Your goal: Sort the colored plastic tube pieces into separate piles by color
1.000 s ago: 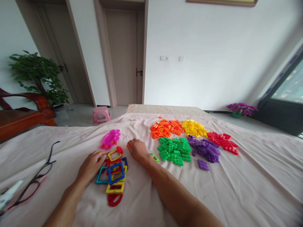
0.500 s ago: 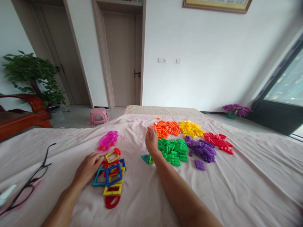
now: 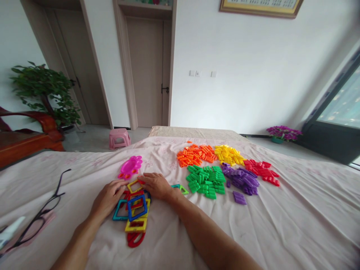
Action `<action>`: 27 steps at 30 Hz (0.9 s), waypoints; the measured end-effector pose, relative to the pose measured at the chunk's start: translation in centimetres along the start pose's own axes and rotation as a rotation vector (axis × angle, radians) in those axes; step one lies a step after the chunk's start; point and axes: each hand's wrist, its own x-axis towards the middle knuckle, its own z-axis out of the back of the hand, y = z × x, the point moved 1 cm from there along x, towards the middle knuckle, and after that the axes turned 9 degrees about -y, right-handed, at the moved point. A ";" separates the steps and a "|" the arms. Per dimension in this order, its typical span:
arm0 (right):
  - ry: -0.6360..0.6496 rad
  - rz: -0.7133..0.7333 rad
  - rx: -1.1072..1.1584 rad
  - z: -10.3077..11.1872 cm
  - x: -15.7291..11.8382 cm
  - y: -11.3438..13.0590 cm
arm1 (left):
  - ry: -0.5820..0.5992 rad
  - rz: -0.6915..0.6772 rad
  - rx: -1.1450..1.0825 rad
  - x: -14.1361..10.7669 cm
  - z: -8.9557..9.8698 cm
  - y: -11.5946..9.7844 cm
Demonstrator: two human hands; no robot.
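Note:
My left hand rests with its fingers stretched out along the left side of a heap of magnetic frame tiles, apparently holding nothing. Blue, teal and yellow tiles overlap there, with a red curved tile at the near end. From the right, my right hand reaches over the heap's far end, fingers extended. Its fingertips touch or cover a small red plastic piece beside a yellow tile; no grip on it shows. Just beyond lies a magenta paw-shaped tray with orange-red spots.
Sorted building pieces lie to the right: orange, yellow, green, purple and red. Teal and green triangle tiles sit behind my right wrist. Black-framed glasses and a white tube are at left.
My right hand has come from beside the orange and green pieces leftward to the tile heap, over the small red piece. My left hand stays beside the tiles. The camera view has shifted slightly.

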 end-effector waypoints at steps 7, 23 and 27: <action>-0.028 0.080 -0.030 0.5 -0.3 1.0 | -0.003 0.003 0.007 0.0 -0.1 0.1; -0.065 0.102 -0.121 -0.1 -0.4 1.2 | 0.003 0.015 0.000 0.0 0.1 -0.2; -0.051 0.099 -0.117 -0.2 -0.3 1.3 | 0.010 -0.006 -0.006 0.1 0.1 -0.2</action>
